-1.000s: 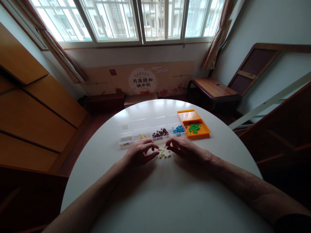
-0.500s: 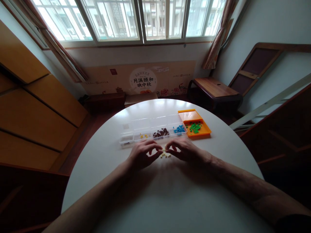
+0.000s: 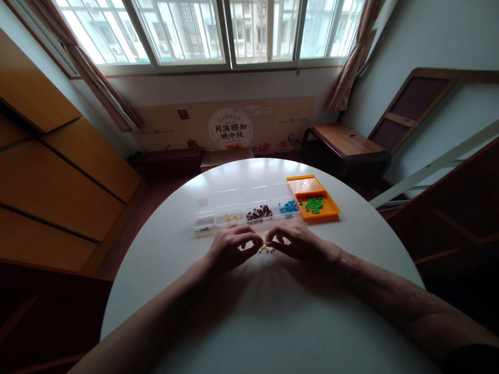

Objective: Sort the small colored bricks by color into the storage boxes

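Observation:
Near the middle of the white round table, my left hand [image 3: 235,246] and my right hand [image 3: 295,241] meet almost fingertip to fingertip. Thumb and forefinger of each are pinched together. Between them shows a pale speck that looks like a small cream piece [image 3: 265,241]; its shape is too small to make out. Several loose cream pieces [image 3: 267,250] lie on the table just below the fingertips. Behind the hands stands a clear compartment box [image 3: 202,226], lid open, with yellow bits [image 3: 233,217], dark brown pieces [image 3: 260,213] and blue pieces [image 3: 288,208] in separate compartments.
At the box's right end sits an orange tray [image 3: 330,209] holding green pieces [image 3: 314,204]. The white table [image 3: 265,322] has a curved edge all round. Beyond it are a wooden bench [image 3: 349,139], cardboard along the wall [image 3: 167,122] and a barred window.
The fingertips of both hands have drawn slightly closer together over the cream pieces. The view has shifted a little; the boxes and pieces stay where they were.

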A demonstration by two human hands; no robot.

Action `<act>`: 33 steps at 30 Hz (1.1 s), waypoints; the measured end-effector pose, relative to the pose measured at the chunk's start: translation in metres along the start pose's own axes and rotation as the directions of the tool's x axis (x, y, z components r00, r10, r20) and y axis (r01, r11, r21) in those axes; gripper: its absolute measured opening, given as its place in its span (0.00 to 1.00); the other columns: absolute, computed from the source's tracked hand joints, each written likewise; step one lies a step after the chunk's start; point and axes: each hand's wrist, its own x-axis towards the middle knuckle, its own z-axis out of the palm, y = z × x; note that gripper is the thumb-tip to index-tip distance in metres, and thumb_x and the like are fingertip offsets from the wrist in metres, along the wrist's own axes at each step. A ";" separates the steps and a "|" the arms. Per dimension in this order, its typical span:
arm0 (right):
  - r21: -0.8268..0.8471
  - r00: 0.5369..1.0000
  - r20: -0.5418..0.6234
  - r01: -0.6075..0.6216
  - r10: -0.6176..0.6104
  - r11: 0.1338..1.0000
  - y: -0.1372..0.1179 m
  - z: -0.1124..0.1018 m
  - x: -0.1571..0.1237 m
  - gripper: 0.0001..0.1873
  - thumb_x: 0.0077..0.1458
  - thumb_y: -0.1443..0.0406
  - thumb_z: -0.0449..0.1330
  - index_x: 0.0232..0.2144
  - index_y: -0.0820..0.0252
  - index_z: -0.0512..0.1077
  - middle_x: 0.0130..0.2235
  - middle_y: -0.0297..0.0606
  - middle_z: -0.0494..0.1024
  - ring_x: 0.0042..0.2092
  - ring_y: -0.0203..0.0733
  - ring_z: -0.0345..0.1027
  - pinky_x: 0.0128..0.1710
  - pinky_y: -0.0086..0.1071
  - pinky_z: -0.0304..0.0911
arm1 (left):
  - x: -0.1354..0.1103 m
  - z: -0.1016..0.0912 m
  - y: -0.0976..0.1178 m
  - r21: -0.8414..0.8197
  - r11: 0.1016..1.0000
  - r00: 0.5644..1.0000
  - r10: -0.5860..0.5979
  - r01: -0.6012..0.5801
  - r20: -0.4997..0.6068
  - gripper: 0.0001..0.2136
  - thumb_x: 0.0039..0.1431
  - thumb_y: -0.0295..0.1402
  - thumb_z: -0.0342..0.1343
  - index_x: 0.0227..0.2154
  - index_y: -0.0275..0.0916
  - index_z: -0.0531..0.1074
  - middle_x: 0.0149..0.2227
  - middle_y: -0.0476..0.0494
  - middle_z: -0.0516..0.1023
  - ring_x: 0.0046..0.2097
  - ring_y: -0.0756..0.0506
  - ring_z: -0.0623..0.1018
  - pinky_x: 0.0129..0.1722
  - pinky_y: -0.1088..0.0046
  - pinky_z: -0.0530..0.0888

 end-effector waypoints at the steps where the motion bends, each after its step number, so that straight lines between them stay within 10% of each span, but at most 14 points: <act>1: -0.003 1.000 -0.002 0.002 -0.002 1.000 0.001 0.001 0.000 0.07 0.75 0.59 0.62 0.45 0.57 0.75 0.35 0.36 0.84 0.32 0.37 0.75 0.35 0.29 0.68 | 0.001 -0.003 0.000 -0.004 1.000 1.000 -0.001 0.001 0.004 0.04 0.71 0.30 0.64 0.38 0.43 0.84 0.35 0.47 0.85 0.33 0.49 0.81 0.39 0.71 0.78; 7: -0.039 0.999 -0.037 -0.013 0.012 0.999 0.004 0.005 -0.001 0.05 0.71 0.62 0.64 0.43 0.56 0.74 0.33 0.33 0.81 0.30 0.35 0.72 0.33 0.28 0.63 | 0.005 -0.051 -0.019 0.010 0.983 0.983 -0.185 0.185 0.012 0.07 0.70 0.33 0.64 0.36 0.41 0.85 0.35 0.47 0.85 0.30 0.51 0.77 0.36 0.74 0.75; 13: -0.079 1.000 -0.001 0.019 -0.020 0.997 0.000 0.001 0.004 0.03 0.70 0.66 0.62 0.39 0.56 0.73 0.33 0.33 0.80 0.33 0.37 0.70 0.36 0.30 0.63 | -0.009 -0.107 -0.060 0.124 0.846 0.854 -0.510 0.519 -0.099 0.13 0.65 0.45 0.65 0.36 0.41 0.86 0.37 0.46 0.86 0.29 0.49 0.75 0.32 0.74 0.73; 23: -0.123 0.997 0.080 0.029 -0.020 0.992 -0.002 -0.012 0.005 0.07 0.62 0.68 0.65 0.43 0.55 0.74 0.43 0.39 0.81 0.42 0.44 0.74 0.42 0.35 0.68 | -0.025 -0.119 -0.078 0.359 0.648 0.708 -0.704 0.672 -0.055 0.13 0.59 0.49 0.66 0.33 0.47 0.87 0.33 0.50 0.86 0.30 0.47 0.76 0.28 0.72 0.65; 27: -0.143 0.992 0.124 0.000 0.018 0.990 -0.001 -0.019 0.005 0.06 0.62 0.69 0.65 0.42 0.56 0.75 0.42 0.39 0.80 0.42 0.43 0.73 0.43 0.35 0.68 | -0.021 -0.117 -0.070 0.387 0.661 0.748 -0.651 0.642 -0.128 0.13 0.62 0.47 0.65 0.31 0.44 0.85 0.32 0.50 0.84 0.29 0.47 0.76 0.29 0.72 0.65; 33: -0.061 0.992 0.122 -0.024 0.032 0.998 -0.008 -0.023 0.007 0.06 0.67 0.71 0.62 0.39 0.55 0.77 0.42 0.38 0.81 0.42 0.41 0.75 0.45 0.35 0.70 | -0.009 -0.102 -0.047 0.267 0.899 0.935 -0.353 0.346 -0.022 0.17 0.72 0.45 0.60 0.29 0.40 0.81 0.31 0.48 0.82 0.27 0.51 0.72 0.32 0.74 0.69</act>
